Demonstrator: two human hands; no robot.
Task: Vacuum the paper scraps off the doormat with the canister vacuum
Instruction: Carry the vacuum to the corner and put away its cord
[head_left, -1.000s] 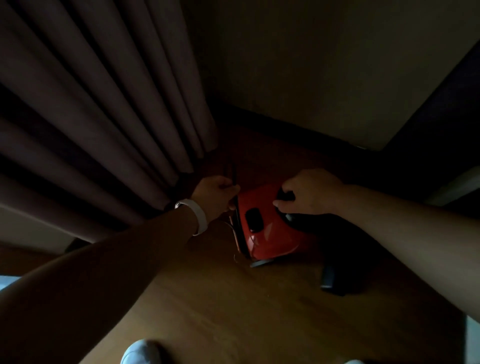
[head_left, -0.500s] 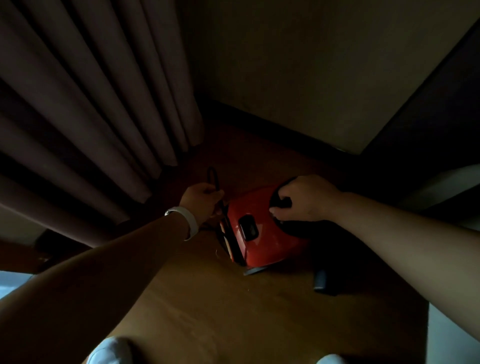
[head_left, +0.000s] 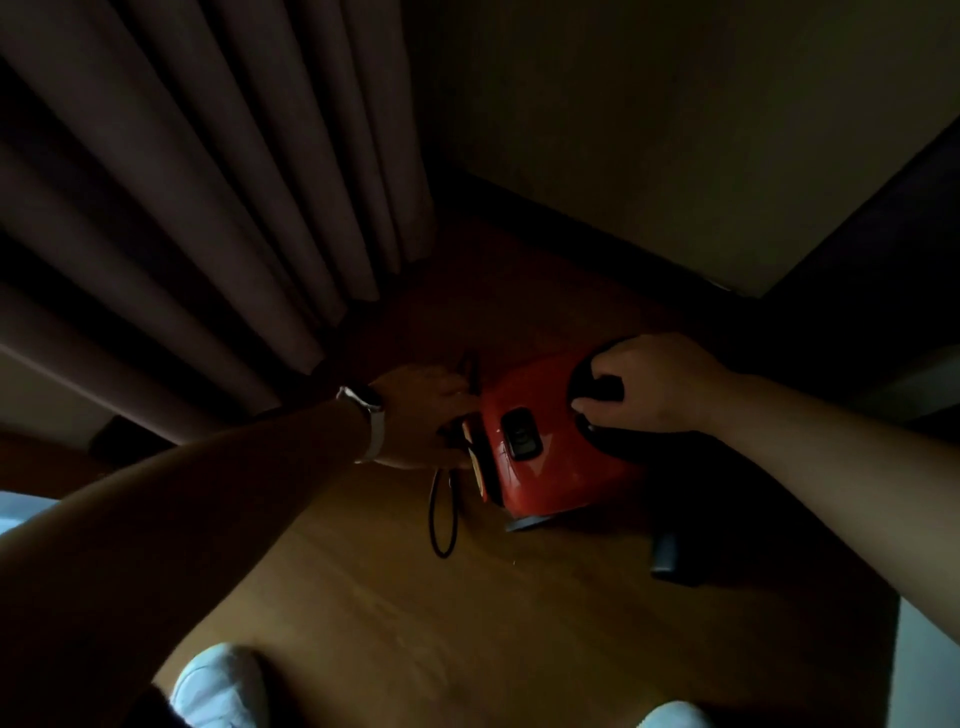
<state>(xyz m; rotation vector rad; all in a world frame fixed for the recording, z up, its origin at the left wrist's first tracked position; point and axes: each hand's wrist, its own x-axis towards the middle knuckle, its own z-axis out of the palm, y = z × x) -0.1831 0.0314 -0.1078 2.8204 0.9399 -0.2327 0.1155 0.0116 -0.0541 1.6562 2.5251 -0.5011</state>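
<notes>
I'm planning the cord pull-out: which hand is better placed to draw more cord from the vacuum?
Left. The left hand is at the rear of the vacuum, where the black cord comes out; the right hand grips its top handle.

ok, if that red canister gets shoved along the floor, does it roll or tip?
Probably rolls: canister vacuum sits on a wheel on smooth wood floor. Hard shell looks rigid; right hand grips its top handle, so likely liftable one-handed. Looped cord looks floppy, may snag.

right hand (head_left: 655, 383) grips black handle (head_left: 597, 388) atop red canister vacuum (head_left: 550, 457) | left hand (head_left: 422, 410) at its left end, grip unclear | cord (head_left: 441, 522) loops on floor (head_left: 415, 623)
</notes>
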